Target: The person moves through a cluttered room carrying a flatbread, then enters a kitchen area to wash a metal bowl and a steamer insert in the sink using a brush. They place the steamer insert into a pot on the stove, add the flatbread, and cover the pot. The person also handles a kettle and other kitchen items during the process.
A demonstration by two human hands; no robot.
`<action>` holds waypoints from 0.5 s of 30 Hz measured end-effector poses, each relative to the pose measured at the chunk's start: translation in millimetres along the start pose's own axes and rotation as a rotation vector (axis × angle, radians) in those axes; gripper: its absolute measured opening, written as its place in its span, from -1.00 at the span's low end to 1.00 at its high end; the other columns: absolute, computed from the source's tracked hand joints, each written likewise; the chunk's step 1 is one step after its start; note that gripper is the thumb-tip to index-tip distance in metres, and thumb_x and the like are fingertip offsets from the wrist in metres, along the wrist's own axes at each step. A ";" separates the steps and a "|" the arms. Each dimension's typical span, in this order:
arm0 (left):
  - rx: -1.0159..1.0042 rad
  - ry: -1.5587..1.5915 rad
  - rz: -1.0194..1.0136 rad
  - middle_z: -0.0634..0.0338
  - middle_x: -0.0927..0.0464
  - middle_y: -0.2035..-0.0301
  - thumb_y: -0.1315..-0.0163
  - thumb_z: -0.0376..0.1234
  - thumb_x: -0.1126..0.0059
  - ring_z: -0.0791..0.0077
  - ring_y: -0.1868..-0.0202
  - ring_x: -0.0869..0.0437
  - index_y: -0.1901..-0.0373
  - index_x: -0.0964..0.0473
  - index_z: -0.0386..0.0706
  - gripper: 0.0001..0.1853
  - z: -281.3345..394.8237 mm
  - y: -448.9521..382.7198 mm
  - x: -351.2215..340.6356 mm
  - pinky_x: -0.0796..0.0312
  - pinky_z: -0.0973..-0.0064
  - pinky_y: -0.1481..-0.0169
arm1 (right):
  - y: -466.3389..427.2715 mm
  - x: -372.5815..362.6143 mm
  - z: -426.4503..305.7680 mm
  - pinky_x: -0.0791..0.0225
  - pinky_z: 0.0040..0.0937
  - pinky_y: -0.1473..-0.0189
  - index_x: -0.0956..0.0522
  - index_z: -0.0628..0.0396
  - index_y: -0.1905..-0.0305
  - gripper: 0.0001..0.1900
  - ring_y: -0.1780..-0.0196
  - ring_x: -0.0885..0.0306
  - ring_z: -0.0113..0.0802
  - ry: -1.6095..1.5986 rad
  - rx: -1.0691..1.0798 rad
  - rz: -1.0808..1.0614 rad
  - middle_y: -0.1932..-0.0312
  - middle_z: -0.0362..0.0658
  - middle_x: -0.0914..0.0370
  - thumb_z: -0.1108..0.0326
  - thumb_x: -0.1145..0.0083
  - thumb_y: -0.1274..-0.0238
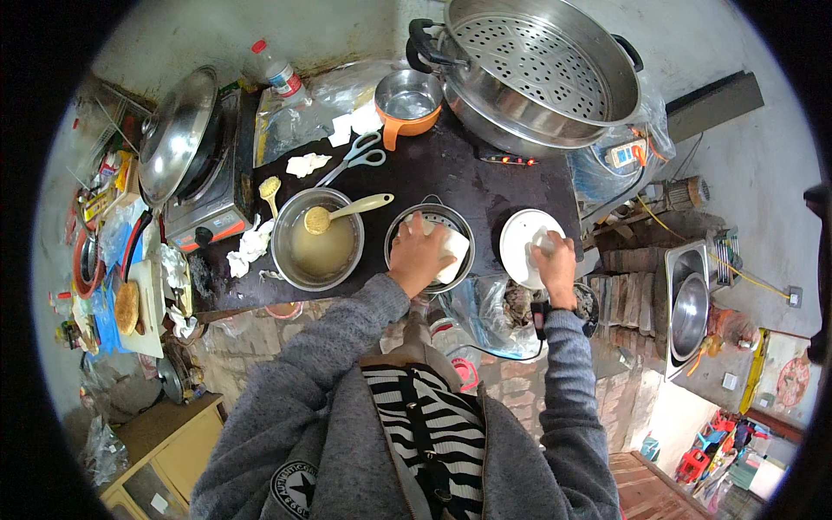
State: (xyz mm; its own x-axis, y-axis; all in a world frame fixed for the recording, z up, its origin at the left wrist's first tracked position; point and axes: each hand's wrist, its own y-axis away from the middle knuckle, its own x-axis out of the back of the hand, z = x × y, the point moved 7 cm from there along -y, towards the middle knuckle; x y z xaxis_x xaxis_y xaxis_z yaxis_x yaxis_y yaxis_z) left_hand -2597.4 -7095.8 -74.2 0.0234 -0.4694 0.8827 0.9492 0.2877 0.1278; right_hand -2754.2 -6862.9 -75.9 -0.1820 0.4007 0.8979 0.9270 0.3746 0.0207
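Observation:
My left hand (pixel 419 253) spreads over a white, square-edged block (pixel 455 250) inside a steel pot (pixel 471 227) with a perforated insert. The palm covers part of the block, and its material is unclear. At the right, my right hand (pixel 556 266) bends over a white plate (pixel 513 227), its fingertips around a small whitish, translucent thing (pixel 541 239) partly hidden by them. Left of the pot stands a steel bowl (pixel 286 260) of cloudy liquid. A pale-handled brush (pixel 318 221) lies across that bowl, its handle on the rim.
A large steel steamer (pixel 539 123) stands at the back right beside an orange-handled pot (pixel 409 120). Scissors (pixel 357 156), a second brush (pixel 270 188) and crumpled tissue (pixel 253 240) lie left. Further left is a gas stove (pixel 214 221) with a lidded wok (pixel 179 136). A cable (pixel 500 355) hangs from my right wrist.

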 end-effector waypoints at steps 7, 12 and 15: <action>-0.202 -0.303 -0.197 -0.06 -0.05 -0.32 0.20 -0.39 -0.41 0.00 -0.21 -0.27 -0.34 -0.15 -0.04 -0.04 -11.7 2.3 -4.4 -0.37 0.17 -0.11 | 7.6 -1.9 -71.1 -0.34 -0.10 -0.04 -0.35 0.16 -0.20 -0.29 -0.09 -0.41 0.11 0.280 0.287 0.089 -0.08 0.13 -0.39 0.17 -0.37 0.10; -0.349 -0.509 -0.269 0.02 -0.16 -0.26 0.29 -0.32 -0.47 0.11 -0.16 -0.31 -0.34 -0.15 -0.07 0.02 -16.9 -7.8 -13.9 -0.31 0.22 -0.15 | 70.0 -71.0 -162.2 -0.10 -0.02 -0.23 -0.27 0.20 -0.25 -0.08 -0.28 -0.18 0.10 0.190 0.647 -0.219 -0.24 0.23 -0.19 -0.02 -0.41 0.26; -0.435 -0.414 -0.254 0.03 -0.22 -0.19 0.41 -0.28 -0.54 0.11 -0.13 -0.32 -0.29 -0.18 -0.13 0.07 -15.2 -13.8 -5.8 -0.32 0.22 -0.14 | 65.5 -86.6 -165.7 -0.07 0.01 -0.23 -0.22 0.19 -0.28 -0.01 -0.31 -0.12 0.08 0.294 0.658 -0.205 -0.28 0.24 -0.14 -0.07 -0.41 0.32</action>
State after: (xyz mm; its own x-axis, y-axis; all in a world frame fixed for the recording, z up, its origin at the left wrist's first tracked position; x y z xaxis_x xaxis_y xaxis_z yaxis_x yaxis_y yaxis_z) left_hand -2605.8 -7109.8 -87.9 -0.2587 -0.0932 0.9615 0.9518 -0.1946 0.2372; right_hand -2623.4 -7011.6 -79.4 -0.1492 0.0639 0.9867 0.4797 0.8773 0.0158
